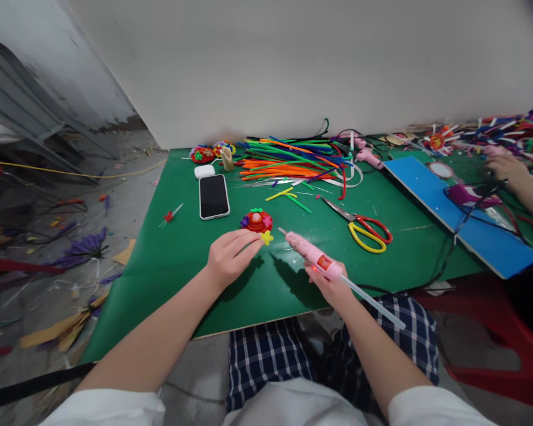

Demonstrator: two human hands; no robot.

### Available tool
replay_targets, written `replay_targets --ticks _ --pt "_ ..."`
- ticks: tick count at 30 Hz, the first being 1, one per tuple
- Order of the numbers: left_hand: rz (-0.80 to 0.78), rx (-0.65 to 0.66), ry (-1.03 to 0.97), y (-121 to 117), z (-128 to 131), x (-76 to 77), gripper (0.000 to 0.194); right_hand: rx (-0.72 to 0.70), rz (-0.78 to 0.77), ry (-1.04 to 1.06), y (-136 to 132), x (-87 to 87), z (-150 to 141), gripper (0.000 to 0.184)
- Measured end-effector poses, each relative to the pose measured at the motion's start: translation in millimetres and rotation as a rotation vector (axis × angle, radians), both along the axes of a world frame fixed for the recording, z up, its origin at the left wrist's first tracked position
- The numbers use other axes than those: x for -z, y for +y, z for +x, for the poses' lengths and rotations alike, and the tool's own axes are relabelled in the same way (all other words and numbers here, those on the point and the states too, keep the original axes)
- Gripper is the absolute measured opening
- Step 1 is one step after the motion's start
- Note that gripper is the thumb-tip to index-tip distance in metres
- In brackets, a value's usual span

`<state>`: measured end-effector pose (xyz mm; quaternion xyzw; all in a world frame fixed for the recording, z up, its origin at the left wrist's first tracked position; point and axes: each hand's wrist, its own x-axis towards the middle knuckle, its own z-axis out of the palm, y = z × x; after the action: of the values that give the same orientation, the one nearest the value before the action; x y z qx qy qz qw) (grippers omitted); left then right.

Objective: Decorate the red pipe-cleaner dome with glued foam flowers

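Note:
Between the fingertips of my left hand (pixel 231 255) is a small yellow pipe-cleaner flower (pixel 266 238). Just behind it on the green table lies a round red pipe-cleaner piece (pixel 256 221) with small coloured flowers around its edge. My right hand (pixel 331 284) is wrapped round a pink hot glue gun (pixel 311 251), whose nozzle points toward the yellow flower without touching it. A clear glue stick (pixel 375 305) juts from the gun's rear, and a small red light glows on its side.
Scissors (pixel 359 228) with red and yellow handles lie to the right. A phone (pixel 214 197) and a white earbud case (pixel 204 171) are at left. Behind sits a pile of coloured pipe cleaners (pixel 288 158). A blue board (pixel 462 213) separates off another person's hand (pixel 509 168).

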<state>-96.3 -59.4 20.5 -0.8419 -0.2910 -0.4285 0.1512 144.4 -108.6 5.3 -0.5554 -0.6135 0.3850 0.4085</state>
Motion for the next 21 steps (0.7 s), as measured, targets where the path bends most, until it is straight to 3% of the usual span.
replay_targets --ticks 3,7,11,16,21 --pt "0.002 -0.011 -0.036 0 1 -0.4 0.02 0.254 0.017 -0.08 5 2.9 0 0.04" --pt "-0.027 -0.03 -0.095 2 2 -1.4 0.015 0.395 0.011 -0.266 10 2.1 -1 0.044" --pt "-0.145 -0.111 -0.177 6 0 -3.1 0.01 0.35 0.076 -0.48 13 2.3 4 0.044" --pt "-0.268 -0.179 -0.241 11 -5 -4.8 0.006 0.125 0.348 -0.839 26 5.7 26 0.041" --pt "-0.674 -0.302 -0.372 17 -5 -2.4 0.012 0.228 0.464 -0.974 37 7.9 41 0.039"
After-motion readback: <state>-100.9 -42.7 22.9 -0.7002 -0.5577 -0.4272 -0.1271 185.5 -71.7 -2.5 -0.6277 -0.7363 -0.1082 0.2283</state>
